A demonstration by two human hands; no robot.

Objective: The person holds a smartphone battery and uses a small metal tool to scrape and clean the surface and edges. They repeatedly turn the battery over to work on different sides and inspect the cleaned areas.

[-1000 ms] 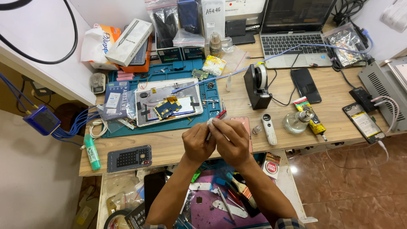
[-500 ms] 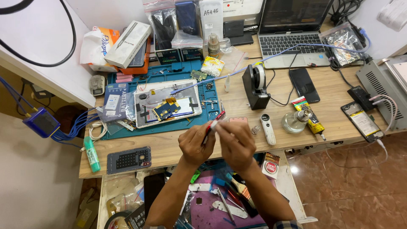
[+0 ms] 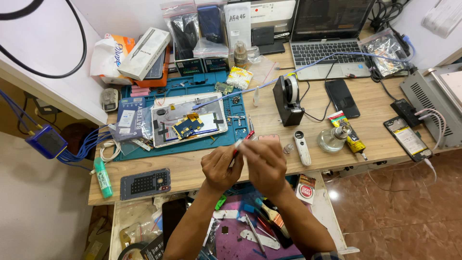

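A: The fingers (image 3: 230,155) of the left hand (image 3: 219,168) are pinched on a slim red-handled tool (image 3: 242,143), while the right hand (image 3: 263,166) closes its fingertips over the tool's pale tip.

B: Where is the tool?

A: Raised above the tabletop's (image 3: 192,166) front edge, near the middle, between the two hands. Held that close together, the hands probably steady something tiny at the tip; what exactly, I cannot tell.

B: And how does it look?

A: Thin as a pen, red along the shaft, whitish at the end, tilted up and away from the person.

B: Around it?

A: Just behind lies a blue work mat (image 3: 192,139) with an opened device (image 3: 188,119). To the right stand a black tape dispenser (image 3: 287,100) and a small glass bottle (image 3: 332,139); a laptop (image 3: 327,45) sits at the back edge.
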